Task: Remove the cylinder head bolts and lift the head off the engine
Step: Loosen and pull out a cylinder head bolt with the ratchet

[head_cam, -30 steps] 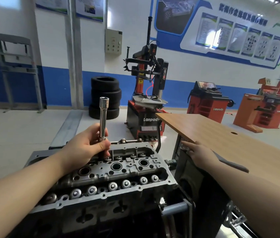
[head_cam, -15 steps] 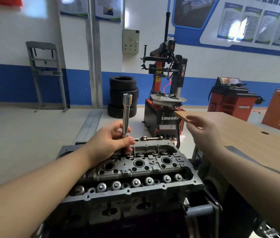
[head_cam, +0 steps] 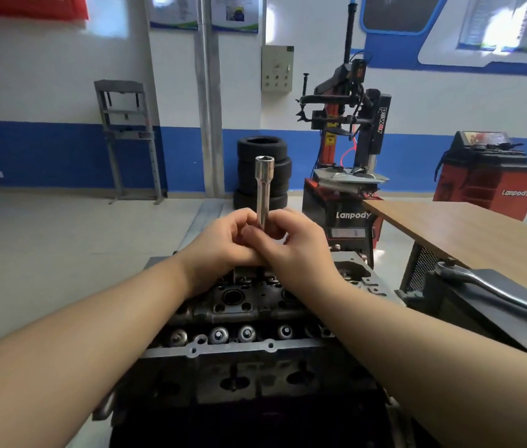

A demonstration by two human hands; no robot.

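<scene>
Right now, seen from the head camera, both hands meet over the far edge of the cylinder head [head_cam: 255,305], which sits on top of the engine block [head_cam: 249,389] directly below the person. The left hand [head_cam: 223,244] curls its fingers round the lower part of a long chrome socket extension [head_cam: 263,192], and the right hand [head_cam: 297,247] wraps it from the other side, thumb and fingers pinching the shaft. The two hands touch each other around the tool. It stands upright, its open socket end on top, its lower end hidden behind the fingers, so I cannot tell whether it sits on a bolt. Along the near side of the head runs a row of round valve tops [head_cam: 233,334], with dark bores behind them.

To the right, a ratchet handle [head_cam: 495,292] lies on a dark box beside the engine, near the edge of the wooden counter [head_cam: 469,234]. Behind stand a tyre changer [head_cam: 346,143], a stack of tyres [head_cam: 263,169], and a red machine [head_cam: 488,176] against the blue and white wall.
</scene>
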